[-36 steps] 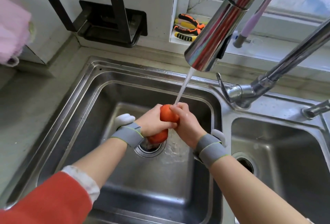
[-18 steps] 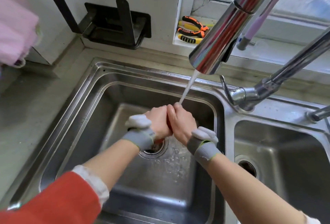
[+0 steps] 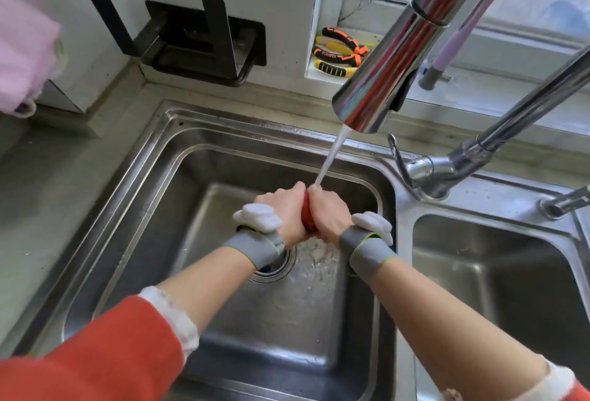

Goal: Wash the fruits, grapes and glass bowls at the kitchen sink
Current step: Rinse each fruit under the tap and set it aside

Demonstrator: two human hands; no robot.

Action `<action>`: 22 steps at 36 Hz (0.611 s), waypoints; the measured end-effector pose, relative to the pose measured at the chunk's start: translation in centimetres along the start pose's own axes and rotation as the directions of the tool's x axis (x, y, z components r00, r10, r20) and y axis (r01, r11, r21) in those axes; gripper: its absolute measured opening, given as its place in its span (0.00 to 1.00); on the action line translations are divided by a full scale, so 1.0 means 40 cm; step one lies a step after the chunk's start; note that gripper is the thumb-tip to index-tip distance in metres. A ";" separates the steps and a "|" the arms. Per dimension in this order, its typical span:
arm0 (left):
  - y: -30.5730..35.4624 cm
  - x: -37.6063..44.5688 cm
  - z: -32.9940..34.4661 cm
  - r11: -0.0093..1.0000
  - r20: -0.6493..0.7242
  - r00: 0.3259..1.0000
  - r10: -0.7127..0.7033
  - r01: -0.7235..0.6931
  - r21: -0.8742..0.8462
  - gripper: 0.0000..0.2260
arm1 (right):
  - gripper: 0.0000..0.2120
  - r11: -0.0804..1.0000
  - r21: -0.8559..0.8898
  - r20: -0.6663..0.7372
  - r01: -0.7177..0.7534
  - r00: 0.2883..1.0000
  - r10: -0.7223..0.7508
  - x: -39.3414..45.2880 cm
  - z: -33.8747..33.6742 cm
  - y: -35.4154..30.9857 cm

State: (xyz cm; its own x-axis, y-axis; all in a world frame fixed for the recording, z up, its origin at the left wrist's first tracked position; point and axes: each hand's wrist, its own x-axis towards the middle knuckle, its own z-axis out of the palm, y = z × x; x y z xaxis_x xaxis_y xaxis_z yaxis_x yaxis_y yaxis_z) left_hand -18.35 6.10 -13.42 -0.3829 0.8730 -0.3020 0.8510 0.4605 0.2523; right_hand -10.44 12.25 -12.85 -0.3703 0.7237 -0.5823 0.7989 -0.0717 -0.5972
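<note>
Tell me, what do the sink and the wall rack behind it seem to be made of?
The sink looks like brushed stainless steel: grey, with soft streaked reflections. The wall rack looks like matte black coated metal or plastic: flat, dull, no shine; which one, I cannot tell.

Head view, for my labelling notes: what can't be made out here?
- Red fruit: mostly hidden between left hand and right hand; its kind is unclear.
- Drain: partly covered by the left wrist.
- Right basin: cut by the frame edge.
- Pliers: brand lettering too small to read.
</note>
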 end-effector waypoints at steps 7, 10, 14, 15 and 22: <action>-0.039 0.041 -0.025 0.918 0.326 0.939 0.111 0.029 -0.396 0.14 | 0.17 0.876 -0.283 0.070 0.390 0.920 -0.387 -0.008 0.014 0.043; -0.047 0.041 -0.007 0.831 0.199 0.979 -0.039 0.142 -0.538 0.12 | 0.19 0.866 -0.103 -0.043 0.489 0.868 -0.495 -0.009 0.019 0.056; -0.041 0.038 -0.006 0.691 0.101 0.989 -0.105 0.146 -0.708 0.16 | 0.15 0.819 0.038 -0.294 0.573 0.789 -0.539 -0.023 0.026 0.066; -0.037 0.036 -0.008 0.687 0.094 0.991 -0.096 0.134 -0.714 0.17 | 0.13 0.820 0.058 -0.330 0.569 0.787 -0.522 -0.026 0.023 0.067; -0.027 0.026 0.006 0.652 0.055 0.993 -0.104 0.110 -0.751 0.19 | 0.09 0.776 -0.185 -0.322 0.603 0.709 -0.627 -0.042 -0.019 0.071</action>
State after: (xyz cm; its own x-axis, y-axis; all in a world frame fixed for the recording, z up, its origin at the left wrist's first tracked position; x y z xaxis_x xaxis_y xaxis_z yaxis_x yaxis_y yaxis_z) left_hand -19.57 6.48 -14.21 -0.4489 0.8102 -0.3770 0.2427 0.5166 0.8211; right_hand -7.19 11.33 -13.15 -0.6108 0.7794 0.1397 0.4849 0.5076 -0.7122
